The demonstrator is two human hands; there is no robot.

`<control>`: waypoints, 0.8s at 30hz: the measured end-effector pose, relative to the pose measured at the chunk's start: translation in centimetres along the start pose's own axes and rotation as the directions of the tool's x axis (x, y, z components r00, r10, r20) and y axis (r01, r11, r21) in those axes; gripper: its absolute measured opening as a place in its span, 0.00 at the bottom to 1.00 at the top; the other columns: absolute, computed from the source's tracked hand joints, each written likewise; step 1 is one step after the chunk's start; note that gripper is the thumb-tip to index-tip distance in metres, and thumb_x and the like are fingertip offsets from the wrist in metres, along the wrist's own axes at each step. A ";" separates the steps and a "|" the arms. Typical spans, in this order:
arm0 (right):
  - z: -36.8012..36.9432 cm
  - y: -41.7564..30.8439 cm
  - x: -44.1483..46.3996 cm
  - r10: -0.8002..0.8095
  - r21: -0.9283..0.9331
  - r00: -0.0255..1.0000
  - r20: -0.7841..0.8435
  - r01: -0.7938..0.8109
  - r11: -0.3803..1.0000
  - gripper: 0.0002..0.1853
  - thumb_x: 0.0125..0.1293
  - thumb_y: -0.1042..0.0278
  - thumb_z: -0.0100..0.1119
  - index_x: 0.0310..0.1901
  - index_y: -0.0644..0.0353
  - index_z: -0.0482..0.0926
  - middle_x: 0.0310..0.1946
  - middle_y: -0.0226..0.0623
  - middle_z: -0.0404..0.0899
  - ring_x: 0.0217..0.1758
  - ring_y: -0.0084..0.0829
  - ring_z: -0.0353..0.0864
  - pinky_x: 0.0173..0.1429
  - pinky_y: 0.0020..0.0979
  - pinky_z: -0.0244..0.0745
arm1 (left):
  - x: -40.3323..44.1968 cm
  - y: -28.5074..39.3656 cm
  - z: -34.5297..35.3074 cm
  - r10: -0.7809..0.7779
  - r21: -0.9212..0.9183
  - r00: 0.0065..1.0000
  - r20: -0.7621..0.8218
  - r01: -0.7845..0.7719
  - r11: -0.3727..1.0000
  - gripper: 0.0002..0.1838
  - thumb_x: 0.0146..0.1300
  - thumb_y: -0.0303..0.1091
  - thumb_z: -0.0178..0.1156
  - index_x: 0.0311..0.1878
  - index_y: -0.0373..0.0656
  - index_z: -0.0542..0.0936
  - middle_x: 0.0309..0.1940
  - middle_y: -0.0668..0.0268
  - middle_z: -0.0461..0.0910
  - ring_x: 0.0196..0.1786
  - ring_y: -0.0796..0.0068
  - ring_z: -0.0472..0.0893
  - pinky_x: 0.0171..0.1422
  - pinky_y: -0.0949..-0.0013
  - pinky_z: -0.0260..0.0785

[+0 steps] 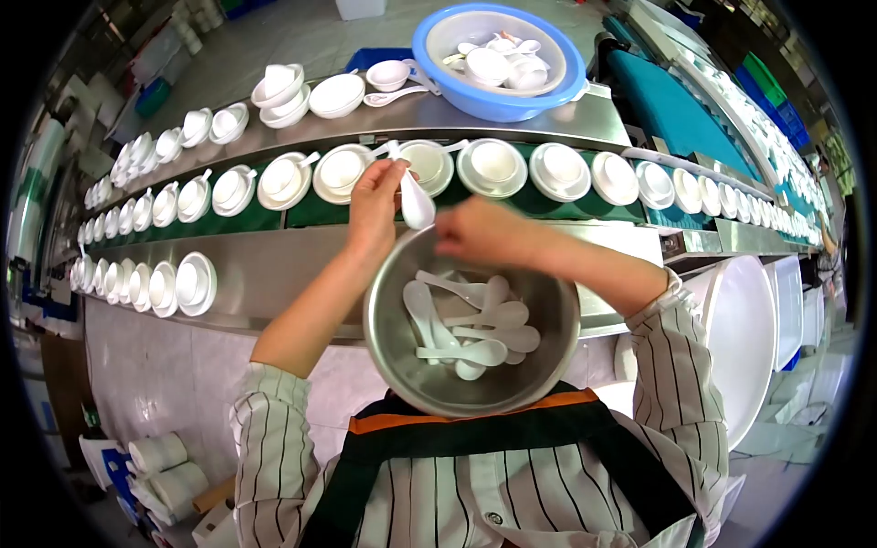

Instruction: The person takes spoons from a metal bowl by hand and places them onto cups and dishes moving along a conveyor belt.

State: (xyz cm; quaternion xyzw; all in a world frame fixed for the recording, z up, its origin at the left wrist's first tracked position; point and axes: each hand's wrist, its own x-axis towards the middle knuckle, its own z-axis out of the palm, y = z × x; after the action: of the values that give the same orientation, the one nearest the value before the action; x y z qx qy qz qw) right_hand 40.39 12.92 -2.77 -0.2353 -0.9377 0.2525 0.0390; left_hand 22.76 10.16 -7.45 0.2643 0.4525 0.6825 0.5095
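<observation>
My left hand [373, 208] is closed on a white soup spoon [417, 206], its bowl end hanging down near the far rim of the steel bowl. My right hand [489, 233] is just right of that spoon, above the rim; motion smears its fingers, so I cannot tell whether it holds anything. Against my apron rests the steel mixing bowl [384, 352], with several white soup spoons [498, 315] lying loosely inside. Beyond my hands, a green conveyor belt [306, 212] carries a row of white stacked dish sets [493, 164], some with spoons on them.
A blue basin [422, 68] of bowls and spoons stands on the steel ledge [402, 117]. More stacked dishes [195, 281] line the near counter at left. A teal belt [667, 105] runs at far right, above a large white tub [735, 338].
</observation>
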 end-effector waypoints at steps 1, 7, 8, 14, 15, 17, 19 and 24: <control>1.5 -0.2 -0.4 -0.054 -0.140 0.994 0.095 0.067 0.988 0.13 0.54 0.60 0.65 0.32 0.61 0.79 0.27 0.45 0.81 0.30 0.47 0.80 0.39 0.42 0.75 | 0.3 -0.2 0.9 0.034 0.041 0.999 0.025 -0.035 0.999 0.07 0.65 0.33 0.59 0.41 0.40 0.79 0.32 0.68 0.79 0.34 0.81 0.78 0.40 0.76 0.70; 3.6 0.1 -2.0 -0.051 -0.074 0.897 0.438 0.092 0.993 0.09 0.50 0.69 0.60 0.33 0.61 0.80 0.26 0.44 0.81 0.32 0.45 0.82 0.40 0.38 0.77 | 7.4 0.6 5.2 0.482 0.477 0.857 0.181 -0.506 0.719 0.09 0.58 0.33 0.66 0.37 0.36 0.82 0.28 0.70 0.79 0.30 0.84 0.73 0.36 0.77 0.65; 2.6 0.0 -2.3 -0.083 0.022 0.928 0.363 0.081 0.996 0.08 0.51 0.69 0.60 0.33 0.61 0.79 0.26 0.44 0.81 0.31 0.44 0.82 0.39 0.38 0.76 | 9.1 0.2 5.4 0.554 0.541 0.793 0.254 -0.591 0.598 0.09 0.57 0.33 0.66 0.36 0.36 0.83 0.27 0.70 0.80 0.28 0.84 0.73 0.34 0.77 0.65; -5.7 3.0 -3.0 0.174 0.807 0.957 -0.234 0.091 0.583 0.03 0.64 0.77 0.56 0.39 0.65 0.76 0.32 0.36 0.81 0.36 0.23 0.82 0.44 0.25 0.78 | 13.1 -1.7 5.3 0.582 0.641 0.614 0.532 -0.742 0.197 0.08 0.55 0.31 0.65 0.36 0.38 0.83 0.30 0.61 0.82 0.28 0.70 0.78 0.35 0.71 0.69; -6.3 5.2 -2.2 0.214 0.753 0.882 -0.420 0.207 0.625 0.04 0.63 0.76 0.56 0.37 0.68 0.76 0.31 0.39 0.82 0.34 0.25 0.83 0.41 0.26 0.79 | 13.3 -2.3 5.2 0.570 0.637 0.574 0.589 -0.763 0.110 0.07 0.55 0.31 0.64 0.35 0.39 0.83 0.31 0.59 0.81 0.32 0.62 0.79 0.38 0.66 0.70; -6.3 9.7 -0.7 0.368 0.668 0.707 -0.604 0.197 0.718 0.06 0.65 0.76 0.55 0.39 0.71 0.75 0.33 0.44 0.82 0.37 0.28 0.85 0.43 0.26 0.81 | 13.4 -3.1 5.0 0.495 0.647 0.578 0.649 -0.762 0.042 0.06 0.55 0.32 0.63 0.34 0.41 0.82 0.30 0.60 0.80 0.34 0.60 0.78 0.38 0.62 0.69; -4.2 14.6 0.8 0.490 0.685 0.606 -0.626 0.127 0.718 0.08 0.65 0.75 0.55 0.39 0.73 0.74 0.32 0.45 0.82 0.36 0.29 0.85 0.40 0.27 0.82 | 13.2 -3.6 4.5 0.379 0.672 0.614 0.692 -0.740 -0.029 0.06 0.55 0.33 0.62 0.34 0.43 0.83 0.31 0.59 0.80 0.38 0.58 0.78 0.41 0.58 0.69; -0.1 19.1 1.0 0.671 0.834 0.674 -0.309 -0.147 0.532 0.12 0.64 0.70 0.59 0.46 0.66 0.75 0.33 0.42 0.80 0.34 0.29 0.84 0.26 0.29 0.81 | 14.1 -4.0 1.2 0.077 0.756 0.752 0.654 -0.653 -0.044 0.12 0.55 0.39 0.63 0.37 0.40 0.83 0.36 0.56 0.81 0.42 0.54 0.79 0.47 0.58 0.70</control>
State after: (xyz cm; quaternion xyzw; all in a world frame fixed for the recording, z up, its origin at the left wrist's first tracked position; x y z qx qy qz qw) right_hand 47.62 27.97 -12.17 -0.4907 -0.5893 0.5295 0.3627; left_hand 20.76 24.00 -11.88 0.7866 0.5688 0.2309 0.0664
